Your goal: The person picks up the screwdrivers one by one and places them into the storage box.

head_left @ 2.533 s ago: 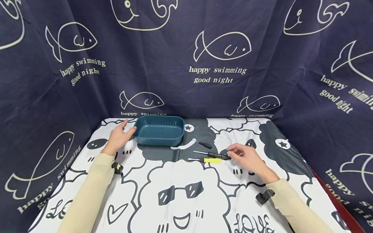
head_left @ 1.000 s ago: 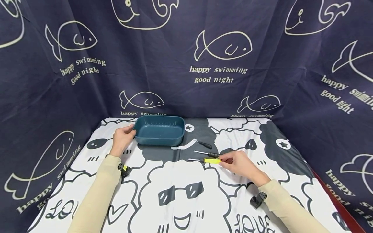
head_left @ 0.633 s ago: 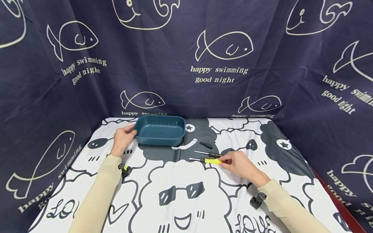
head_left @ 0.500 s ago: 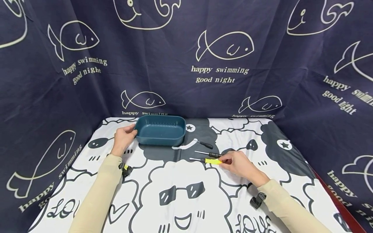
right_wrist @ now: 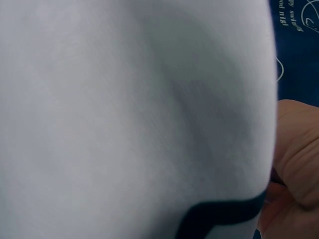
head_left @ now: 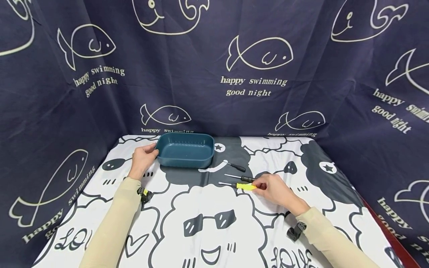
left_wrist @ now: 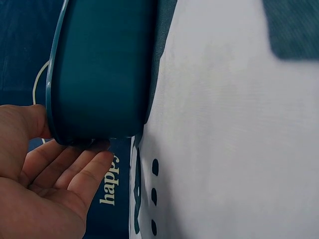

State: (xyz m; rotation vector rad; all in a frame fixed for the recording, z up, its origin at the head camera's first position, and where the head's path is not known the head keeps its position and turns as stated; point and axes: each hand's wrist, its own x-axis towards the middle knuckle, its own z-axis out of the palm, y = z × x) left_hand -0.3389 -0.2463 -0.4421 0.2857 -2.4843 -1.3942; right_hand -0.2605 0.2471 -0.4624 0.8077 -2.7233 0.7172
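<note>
A dark teal plastic basin [head_left: 185, 162] stands at the back of the table, left of centre. My left hand [head_left: 142, 160] holds its left end; in the left wrist view the thumb [left_wrist: 37, 122] is at the rim and the fingers bend against the end wall. The right hand [head_left: 276, 189] pinches the handle end of a yellow-and-black screwdriver [head_left: 245, 186] lying on the cloth. Just behind it lies a black-handled screwdriver [head_left: 246, 179], its handle end partly hidden by that hand. A smaller black screwdriver [head_left: 238, 168] lies farther back. The right wrist view shows mostly cloth and part of the hand.
A white cloth [head_left: 207, 201] with cartoon sheep covers the table. Dark blue curtains [head_left: 207, 100] with fish drawings enclose the back and both sides. A red table edge [head_left: 388, 232] shows at the right.
My left hand has moved right onto the basin's end. The right hand has come left and nearer, from the black-handled screwdriver to the yellow one. Over the last second both hands stay almost still.
</note>
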